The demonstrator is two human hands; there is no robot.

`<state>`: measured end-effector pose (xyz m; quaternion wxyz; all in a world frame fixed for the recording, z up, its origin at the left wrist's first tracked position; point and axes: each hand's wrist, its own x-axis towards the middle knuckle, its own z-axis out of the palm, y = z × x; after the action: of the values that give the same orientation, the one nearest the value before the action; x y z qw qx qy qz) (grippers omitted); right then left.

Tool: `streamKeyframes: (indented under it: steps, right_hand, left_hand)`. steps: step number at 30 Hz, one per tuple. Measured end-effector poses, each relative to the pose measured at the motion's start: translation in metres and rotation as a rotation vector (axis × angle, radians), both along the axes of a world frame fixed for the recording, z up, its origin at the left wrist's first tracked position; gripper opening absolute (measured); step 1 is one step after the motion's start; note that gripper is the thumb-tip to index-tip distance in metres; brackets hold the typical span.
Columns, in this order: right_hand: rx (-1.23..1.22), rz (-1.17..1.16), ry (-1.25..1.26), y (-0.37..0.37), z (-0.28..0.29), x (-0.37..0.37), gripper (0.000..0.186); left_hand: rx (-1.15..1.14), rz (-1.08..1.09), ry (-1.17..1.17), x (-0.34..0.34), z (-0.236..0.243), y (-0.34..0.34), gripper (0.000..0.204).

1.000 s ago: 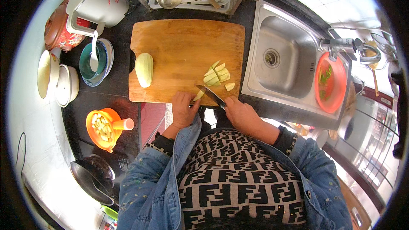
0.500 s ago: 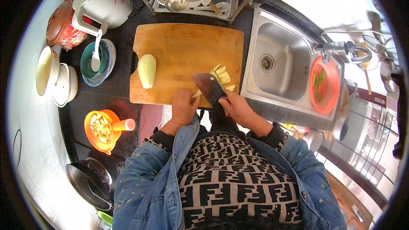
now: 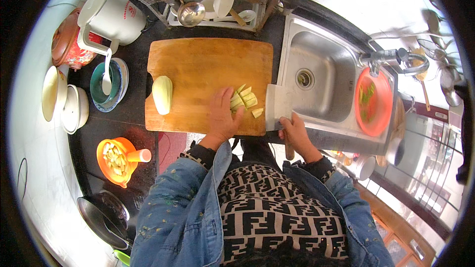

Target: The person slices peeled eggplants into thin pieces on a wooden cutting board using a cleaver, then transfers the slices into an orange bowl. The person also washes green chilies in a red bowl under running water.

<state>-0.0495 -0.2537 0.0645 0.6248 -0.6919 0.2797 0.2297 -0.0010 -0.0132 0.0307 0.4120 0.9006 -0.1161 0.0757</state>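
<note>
My right hand [image 3: 296,137] grips the handle of a cleaver [image 3: 278,103], whose broad blade lies flat-side up at the right edge of the wooden cutting board [image 3: 198,64], by the sink. On the board, my left hand [image 3: 222,116] has its fingers stretched out, slightly blurred, against the left side of a small pile of pale green vegetable pieces [image 3: 245,97]. One loose piece [image 3: 257,113] lies just below the pile. A larger pale green peeled vegetable [image 3: 162,95], oblong and uncut on top, rests at the board's left side.
An orange handled strainer [image 3: 129,147] with cut pieces stands at the left. Beyond it are stacked bowls [image 3: 118,69] and a white pitcher [image 3: 118,20]. The steel sink [image 3: 316,49] borders the board's right; a red basin [image 3: 374,118] sits at its far end. A utensil rack stands behind.
The cleaver has moved right, off the pieces to the board's right edge, and its blade has turned flat. My left hand has gone up and right to the pile, its fingers opening out.
</note>
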Motion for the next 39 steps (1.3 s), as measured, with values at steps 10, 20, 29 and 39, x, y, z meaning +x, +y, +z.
streamKeyframes:
  steps: [10, 20, 29, 39]
  right_hand:
    - [0.221, 0.257, 0.065, 0.054, -0.013, 0.041, 0.022]
    - [-0.076, 0.731, -0.405, 0.068, -0.017, 0.055, 0.028]
    - [-0.094, 0.976, -0.791, 0.182, 0.077, 0.048, 0.029]
    - [0.508, 0.940, -0.192, 0.366, 0.117, 0.009, 0.024]
  left_hand:
    - [-0.070, 0.081, 0.042, 0.005, -0.006, -0.034, 0.069]
    - [-0.369, 0.239, -0.008, -0.004, 0.010, -0.026, 0.055]
    - [-0.289, 0.385, -0.313, -0.021, 0.095, 0.087, 0.046]
    - [0.043, 0.830, -0.400, -0.104, 0.118, 0.258, 0.049]
